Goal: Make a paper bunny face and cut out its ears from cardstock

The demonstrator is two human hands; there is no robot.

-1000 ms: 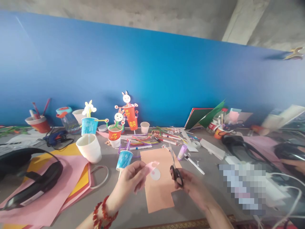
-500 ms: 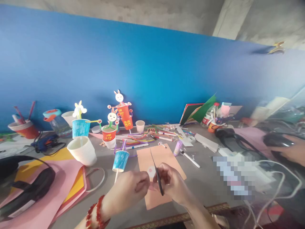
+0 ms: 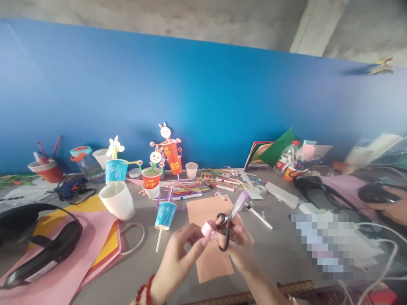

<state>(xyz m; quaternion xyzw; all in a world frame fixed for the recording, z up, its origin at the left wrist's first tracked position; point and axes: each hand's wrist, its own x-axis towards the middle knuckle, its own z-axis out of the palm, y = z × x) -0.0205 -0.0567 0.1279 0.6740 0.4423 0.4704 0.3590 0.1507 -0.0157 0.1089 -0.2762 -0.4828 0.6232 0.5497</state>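
Between the thumb and fingers of my left hand (image 3: 184, 250) is a small curled pink-and-white paper piece (image 3: 207, 229). My right hand (image 3: 240, 243) is closed around black-handled scissors (image 3: 227, 239), whose blades point up and to the right. Its fingertips come close to the paper piece; whether they touch it I cannot tell. Beneath both hands lies a peach paper sheet (image 3: 212, 267), partly covered by them. Just behind the scissors stands a purple glue stick (image 3: 243, 197), overlapped by the blades.
Left of my hands is a blue paper cup on a stick (image 3: 165, 215). Behind it are rabbit-faced cup figures (image 3: 155, 157) and a white cup (image 3: 117, 201). Pens and pipe cleaners (image 3: 193, 186) lie scattered. A headset (image 3: 60, 250) sits left; another person's hand (image 3: 392, 209) is far right.
The scissors have swung in my right hand, blades now tipped up-right. My left hand has turned and shows the curled paper piece, lifted off the sheet. The whole view has shifted slightly.
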